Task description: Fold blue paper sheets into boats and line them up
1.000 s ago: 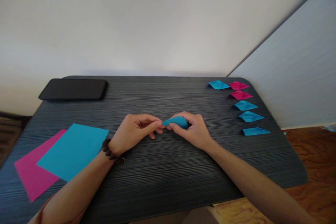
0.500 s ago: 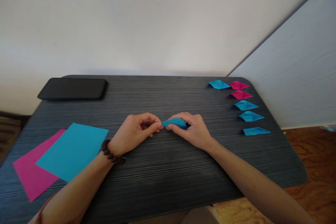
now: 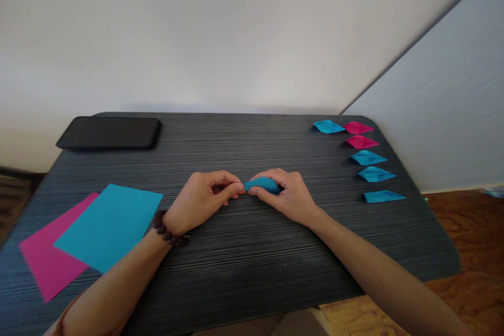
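A small folded piece of blue paper is held between both hands, just above the middle of the table. My left hand pinches its narrow left end between thumb and fingertips. Around its wider right part, my right hand is closed, thumb in front and fingers behind. The fingers hide part of its folds. A dark beaded bracelet circles the left wrist.
Folded blue and pink paper pieces, including a pink one and a flat blue one, line the right side. A blue sheet overlaps a pink sheet at left. A black phone-like slab lies at back left.
Almost nothing differs. Both hands keep their grip on the folded blue paper, with only a very slight shift of the fingers at its left end.
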### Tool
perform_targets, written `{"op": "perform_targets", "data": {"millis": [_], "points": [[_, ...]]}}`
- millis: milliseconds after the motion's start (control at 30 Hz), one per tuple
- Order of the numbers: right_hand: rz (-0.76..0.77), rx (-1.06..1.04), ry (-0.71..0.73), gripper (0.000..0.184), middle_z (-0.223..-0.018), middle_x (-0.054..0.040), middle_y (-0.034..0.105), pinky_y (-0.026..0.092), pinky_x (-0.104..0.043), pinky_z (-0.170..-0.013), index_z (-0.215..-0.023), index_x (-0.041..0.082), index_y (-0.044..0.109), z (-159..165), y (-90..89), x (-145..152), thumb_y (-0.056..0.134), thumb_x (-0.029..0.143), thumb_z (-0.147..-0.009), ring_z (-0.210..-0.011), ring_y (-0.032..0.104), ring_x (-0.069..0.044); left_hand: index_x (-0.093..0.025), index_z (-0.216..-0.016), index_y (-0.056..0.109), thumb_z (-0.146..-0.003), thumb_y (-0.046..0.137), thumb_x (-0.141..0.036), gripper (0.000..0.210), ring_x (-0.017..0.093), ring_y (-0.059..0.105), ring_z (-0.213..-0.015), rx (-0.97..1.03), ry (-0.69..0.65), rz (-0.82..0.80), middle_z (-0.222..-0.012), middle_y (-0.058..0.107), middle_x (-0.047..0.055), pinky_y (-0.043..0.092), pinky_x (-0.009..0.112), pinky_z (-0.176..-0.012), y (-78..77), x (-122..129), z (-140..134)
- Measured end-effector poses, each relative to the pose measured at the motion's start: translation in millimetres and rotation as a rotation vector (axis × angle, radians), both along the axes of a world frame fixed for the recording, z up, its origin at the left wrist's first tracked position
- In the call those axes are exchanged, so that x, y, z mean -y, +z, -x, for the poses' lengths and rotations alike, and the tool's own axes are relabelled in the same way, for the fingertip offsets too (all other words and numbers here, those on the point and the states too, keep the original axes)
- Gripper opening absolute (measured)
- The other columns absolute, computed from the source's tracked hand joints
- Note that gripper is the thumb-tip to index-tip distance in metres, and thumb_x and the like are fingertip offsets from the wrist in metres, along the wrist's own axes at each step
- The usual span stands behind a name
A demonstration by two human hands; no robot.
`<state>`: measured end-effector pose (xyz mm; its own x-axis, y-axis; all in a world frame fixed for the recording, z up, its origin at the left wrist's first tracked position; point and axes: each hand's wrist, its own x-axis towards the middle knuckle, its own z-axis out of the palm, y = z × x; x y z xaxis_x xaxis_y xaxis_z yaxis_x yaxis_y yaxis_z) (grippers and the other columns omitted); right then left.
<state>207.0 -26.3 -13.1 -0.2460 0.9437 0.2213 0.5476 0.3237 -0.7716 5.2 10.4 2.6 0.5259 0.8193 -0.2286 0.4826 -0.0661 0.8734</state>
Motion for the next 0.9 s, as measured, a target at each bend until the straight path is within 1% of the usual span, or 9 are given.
{"op": "perform_targets", "data": {"millis": [167,233,367,500,567,633,767,833,900], "points": [[0.008,-0.022,-0.019,0.014,-0.090,0.0028,0.070,0.046,-0.028,-0.077,-0.091,0.024,0.066,-0.5,-0.4,0.4,0.064,0.027,-0.078,-0.081,0.063,-0.015,-0.015,-0.092,0.065,-0.088,0.044,-0.042,0.035,0.010,0.057,-0.056,0.015,-0.022,0.007,-0.075,0.070,0.002,0.048,0.021,-0.055,1.2,-2.9,3.0],[-0.006,-0.037,-0.007,0.014,-0.090,0.0027,0.070,0.046,-0.028,-0.078,-0.091,0.024,0.066,-0.9,-0.1,0.4,0.065,0.027,-0.078,-0.082,0.064,-0.015,-0.015,-0.090,0.066,-0.089,0.042,-0.042,0.037,0.010,0.056,-0.055,0.002,-0.042,0.005,-0.074,0.070,0.002,0.047,0.021,-0.054,1.2,-4.3,4.1],[-0.024,-0.055,0.008,0.013,-0.091,0.0029,0.070,0.046,-0.028,-0.079,-0.091,0.025,0.066,-1.2,0.6,0.6,0.064,0.026,-0.079,-0.084,0.064,-0.014,-0.016,-0.085,0.067,-0.088,0.046,-0.042,0.033,0.010,0.057,-0.058,0.001,-0.082,0.034,-0.076,0.070,0.002,0.047,0.020,-0.056,1.3,-5.5,4.9],[-0.001,-0.028,-0.015,0.013,-0.091,0.0032,0.070,0.046,-0.029,-0.079,-0.091,0.025,0.067,-0.9,0.4,0.6,0.064,0.027,-0.078,-0.083,0.063,-0.015,-0.017,-0.088,0.067,-0.086,0.049,-0.040,0.030,0.011,0.060,-0.063,0.045,-0.082,0.079,-0.080,0.071,0.003,0.048,0.019,-0.057,0.2,-5.6,4.6],[0.004,-0.015,-0.017,0.012,-0.090,0.0036,0.070,0.046,-0.029,-0.079,-0.090,0.026,0.067,-0.6,0.1,0.5,0.063,0.027,-0.079,-0.082,0.063,-0.015,-0.017,-0.089,0.067,-0.086,0.050,-0.039,0.028,0.011,0.060,-0.064,0.045,-0.082,0.071,-0.079,0.071,0.003,0.048,0.019,-0.056,-1.0,-5.3,4.8],[0.006,-0.006,-0.020,0.011,-0.090,0.0039,0.070,0.045,-0.029,-0.079,-0.089,0.026,0.067,-0.3,-0.1,0.4,0.063,0.027,-0.079,-0.082,0.063,-0.015,-0.017,-0.089,0.067,-0.085,0.050,-0.039,0.028,0.011,0.060,-0.061,0.021,-0.093,0.021,-0.075,0.070,0.002,0.048,0.019,-0.055,-2.3,-4.6,5.2],[0.023,0.009,-0.020,0.014,-0.091,0.0039,0.070,0.045,-0.029,-0.079,-0.091,0.025,0.066,-0.1,0.0,0.8,0.064,0.028,-0.078,-0.082,0.063,-0.015,-0.019,-0.087,0.066,-0.086,0.048,-0.036,0.025,0.009,0.055,-0.053,-0.076,-0.107,-0.184,-0.070,0.067,-0.001,0.045,0.019,-0.052,-2.7,-2.2,4.6],[0.038,0.008,-0.016,0.015,-0.091,0.0040,0.070,0.045,-0.029,-0.078,-0.092,0.025,0.066,-0.1,0.6,1.1,0.064,0.029,-0.078,-0.082,0.063,-0.015,-0.019,-0.083,0.065,-0.087,0.047,-0.034,0.024,0.009,0.055,-0.053,-0.127,-0.105,-0.262,-0.070,0.066,-0.002,0.043,0.019,-0.052,-1.1,-0.9,2.9],[0.052,-0.001,-0.012,0.015,-0.092,0.0042,0.070,0.045,-0.028,-0.077,-0.092,0.026,0.066,0.4,1.6,1.0,0.064,0.029,-0.078,-0.082,0.063,-0.015,-0.019,-0.080,0.063,-0.088,0.046,-0.033,0.024,0.010,0.055,-0.055,-0.162,-0.108,-0.302,-0.070,0.066,-0.002,0.042,0.019,-0.055,1.1,0.1,0.8]]}}
